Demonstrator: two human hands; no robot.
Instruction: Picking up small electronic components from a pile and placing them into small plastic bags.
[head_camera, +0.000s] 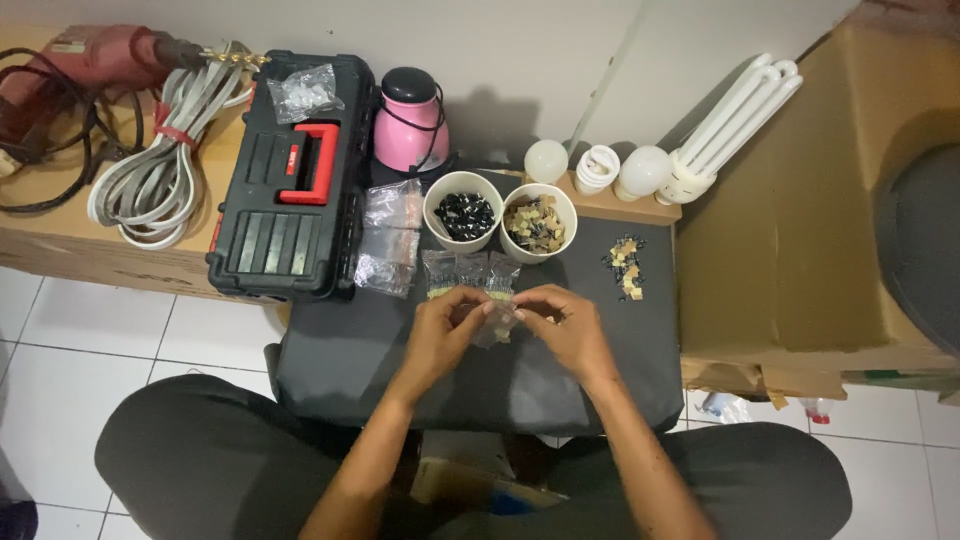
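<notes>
Clear plastic bag (497, 322), small, pinched between left hand (440, 335) and right hand (570, 328), both clenched on its edges above the dark desk (350, 360); yellowish bits inside, too small to tell. Two hands, one bag between them, touching fingertips of both.

Just beyond the hands: three more filled bags (468, 272) in a row, flat on the desk. Beyond those, two white cups: left cup (462, 210) holding black pieces, right cup (539, 222) holding tan and dark pieces. Beyond and left of the left hand: a stack of empty clear bags (388, 238), count unclear. Beyond and right of the right hand: a loose pile (625, 265) of black and tan pieces, apart from the cups.

Farther off past the cups: two round white bulbs (546, 160), one spiral bulb (597, 168), one long tube bulb (735, 120). Far left of the left hand: one black toolbox (285, 175) with red handle, a bag of white bits (305, 92) on its lid; one pink lamp (410, 120); one grey cable coil (165, 150); one red drill (95, 60).
</notes>
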